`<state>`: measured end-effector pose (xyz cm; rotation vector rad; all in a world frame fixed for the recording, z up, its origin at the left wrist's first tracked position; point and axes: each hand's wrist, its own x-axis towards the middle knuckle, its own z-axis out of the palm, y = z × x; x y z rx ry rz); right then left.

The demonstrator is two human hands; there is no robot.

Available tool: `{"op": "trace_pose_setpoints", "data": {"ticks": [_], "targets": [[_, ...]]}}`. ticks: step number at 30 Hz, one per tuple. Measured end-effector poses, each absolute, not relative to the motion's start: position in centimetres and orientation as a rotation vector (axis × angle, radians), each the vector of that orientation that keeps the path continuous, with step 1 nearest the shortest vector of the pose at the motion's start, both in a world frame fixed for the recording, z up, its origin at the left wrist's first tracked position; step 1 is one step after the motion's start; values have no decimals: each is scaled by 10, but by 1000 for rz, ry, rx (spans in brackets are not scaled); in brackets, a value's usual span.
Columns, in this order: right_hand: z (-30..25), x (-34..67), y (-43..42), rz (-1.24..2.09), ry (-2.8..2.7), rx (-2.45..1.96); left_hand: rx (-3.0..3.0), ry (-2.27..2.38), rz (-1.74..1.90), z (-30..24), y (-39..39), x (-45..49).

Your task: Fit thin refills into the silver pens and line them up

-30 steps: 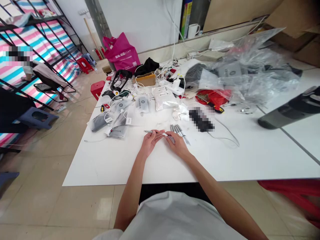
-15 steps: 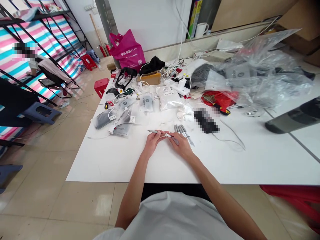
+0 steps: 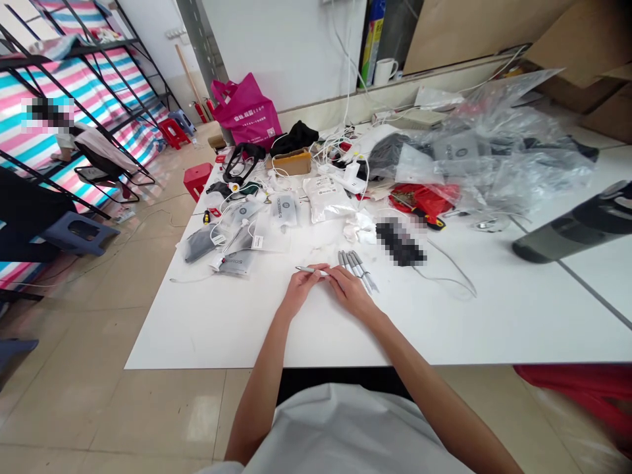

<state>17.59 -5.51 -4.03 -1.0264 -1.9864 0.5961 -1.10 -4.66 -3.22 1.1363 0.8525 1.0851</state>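
Both hands meet over the middle of the white table. My left hand pinches a thin grey pen that sticks out to the left. My right hand closes on the same pen's other end, fingertips touching the left hand's. Just beyond my right hand lie several more grey pens side by side on the tabletop.
Small packaged items in clear bags lie left of the hands, with cables and a cardboard box farther back. A black device and red packet sit right; crumpled clear plastic fills the far right. A dark cylinder lies at the right edge.
The two hands have closed together; the pen's two parts now read as one pen with less length showing. The view has shifted slightly.
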Motion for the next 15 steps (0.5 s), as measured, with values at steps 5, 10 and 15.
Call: {"op": "trace_pose_setpoints", "data": {"ticks": [5, 10, 15], "targets": [[-49, 176, -57, 692, -1893, -1114, 1237, 876, 1034, -25, -50, -13], [-51, 178, -56, 647, -1956, -1083, 1296, 837, 1011, -21, -52, -15], [-45, 177, -57, 605, -2024, -1010, 1293, 837, 1011, -22, -52, -16]]}}
